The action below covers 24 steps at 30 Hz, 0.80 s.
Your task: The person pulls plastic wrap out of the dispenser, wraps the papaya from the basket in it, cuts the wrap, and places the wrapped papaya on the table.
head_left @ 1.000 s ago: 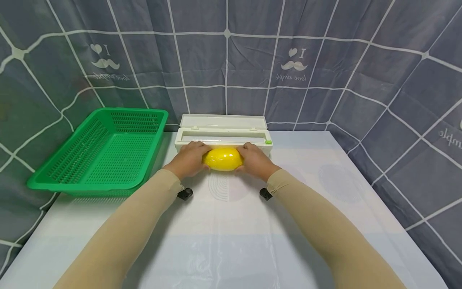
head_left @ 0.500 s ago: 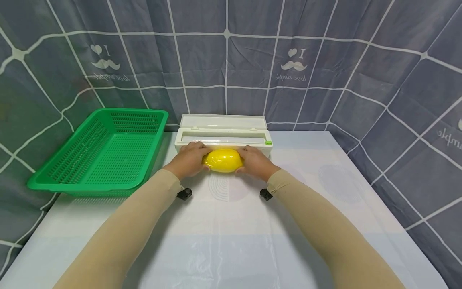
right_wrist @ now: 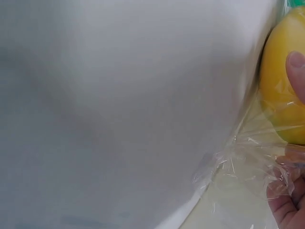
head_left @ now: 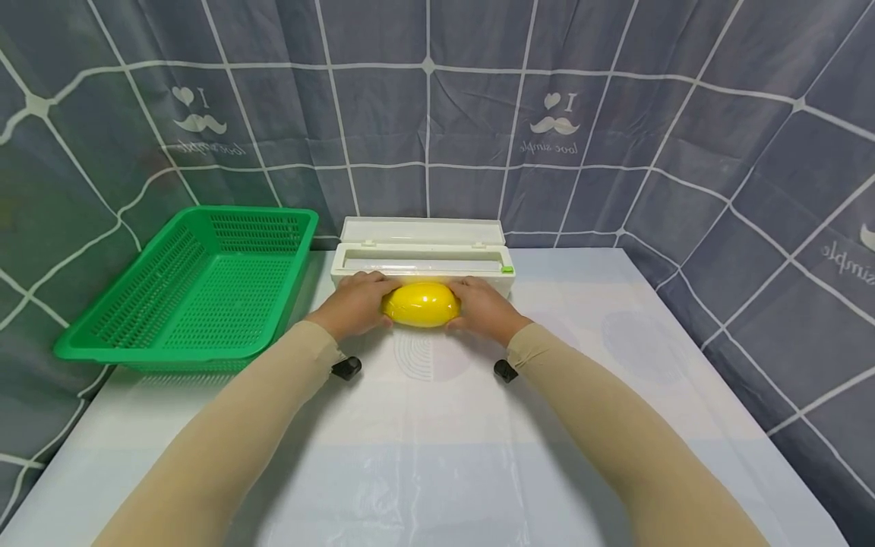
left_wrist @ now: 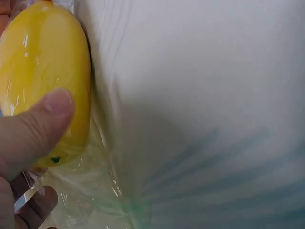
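Observation:
A glossy yellow oval fruit (head_left: pixel 421 305) lies crosswise between my two hands, close in front of the white cling film dispenser (head_left: pixel 424 259). My left hand (head_left: pixel 357 304) grips its left end; in the left wrist view, the thumb (left_wrist: pixel 52 107) presses on the yellow skin near a small green spot. At the other end my right hand (head_left: pixel 485 305) holds on, with its thumb (right_wrist: pixel 296 69) on top. Clear cling film (right_wrist: pixel 248 167) covers the fruit and bunches around the right fingers below. Film also runs past the left fingers (left_wrist: pixel 40 202). The undersides are hidden.
The dispenser's lid (head_left: pixel 424 229) stands up at the back, and a green slider (head_left: pixel 507 270) sits at its right end. A green slotted basket (head_left: pixel 205 296) stands on the left of the white covered table (head_left: pixel 437 456). A grey checked curtain (head_left: pixel 472 114) hangs behind.
Over the last second the fruit has come very slightly toward me, with both hands keeping their hold on it. The dispenser and the basket have stayed in place.

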Each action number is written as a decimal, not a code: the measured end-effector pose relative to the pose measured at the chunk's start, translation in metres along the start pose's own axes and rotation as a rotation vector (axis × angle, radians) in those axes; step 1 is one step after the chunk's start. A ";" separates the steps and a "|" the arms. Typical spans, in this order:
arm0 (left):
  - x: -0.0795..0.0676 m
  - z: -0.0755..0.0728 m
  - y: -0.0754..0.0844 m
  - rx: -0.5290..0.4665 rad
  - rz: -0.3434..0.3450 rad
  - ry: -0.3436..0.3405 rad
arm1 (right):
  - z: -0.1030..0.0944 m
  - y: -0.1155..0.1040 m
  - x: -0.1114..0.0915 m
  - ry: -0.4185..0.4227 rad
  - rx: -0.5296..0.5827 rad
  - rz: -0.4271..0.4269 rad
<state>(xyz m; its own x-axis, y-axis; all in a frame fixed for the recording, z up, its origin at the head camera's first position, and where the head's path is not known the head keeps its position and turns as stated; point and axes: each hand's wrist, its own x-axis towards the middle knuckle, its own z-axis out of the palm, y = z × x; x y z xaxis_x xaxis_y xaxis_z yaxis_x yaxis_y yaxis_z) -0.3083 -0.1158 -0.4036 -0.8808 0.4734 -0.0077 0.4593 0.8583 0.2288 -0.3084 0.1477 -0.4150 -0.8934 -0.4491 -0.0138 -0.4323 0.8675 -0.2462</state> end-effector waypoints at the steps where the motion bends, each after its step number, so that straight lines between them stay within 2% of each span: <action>1: 0.000 0.000 -0.001 -0.007 0.003 -0.002 | 0.000 0.000 0.000 -0.001 0.001 0.001; 6: 0.001 0.002 -0.005 -0.049 0.014 0.018 | 0.000 0.001 -0.003 0.003 0.026 -0.007; 14: -0.003 0.005 -0.006 -0.058 0.034 0.076 | 0.000 0.003 -0.005 0.030 0.038 -0.038; 24: -0.005 0.007 -0.006 -0.093 0.002 0.070 | 0.001 0.003 -0.008 0.036 0.042 -0.049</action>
<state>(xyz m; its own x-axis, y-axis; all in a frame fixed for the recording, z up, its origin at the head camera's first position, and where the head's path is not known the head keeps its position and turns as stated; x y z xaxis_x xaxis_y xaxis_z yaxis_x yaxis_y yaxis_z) -0.3058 -0.1220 -0.4115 -0.8873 0.4572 0.0602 0.4512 0.8339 0.3177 -0.3028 0.1536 -0.4164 -0.8754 -0.4822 0.0342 -0.4709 0.8346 -0.2858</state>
